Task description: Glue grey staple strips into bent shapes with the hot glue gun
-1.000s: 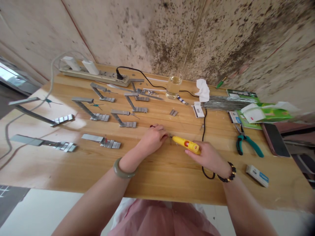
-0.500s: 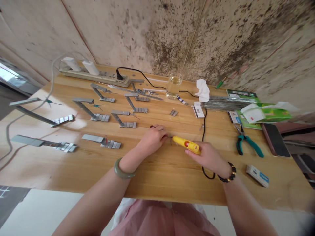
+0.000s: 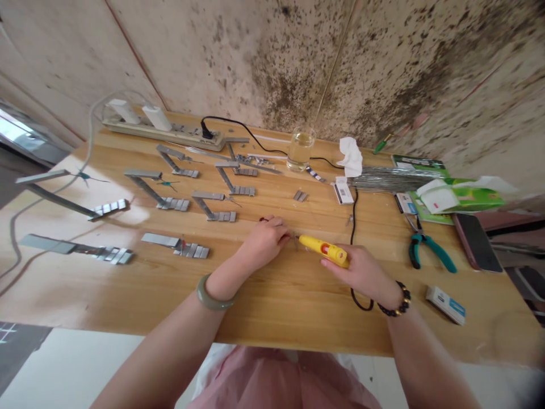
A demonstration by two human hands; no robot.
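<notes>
A yellow hot glue gun is gripped by my right hand, its nozzle pointing left. Just beyond the nozzle, my left hand pinches something small and thin at its fingertips; what it is I cannot make out. The nozzle tip is close to those fingertips, and whether it touches cannot be seen. A black cord runs behind the right hand. Left of my left hand lie flat grey strip pieces, and several grey Z-shaped pieces stand farther back.
A glass of yellowish liquid stands near the wall, beside a crumpled tissue and a bundle of metal wires. At right are teal-handled pliers, a phone and a small box. A power strip lies at back left.
The glue gun has shifted very slightly right with my right hand. My left hand stays in nearly the same place.
</notes>
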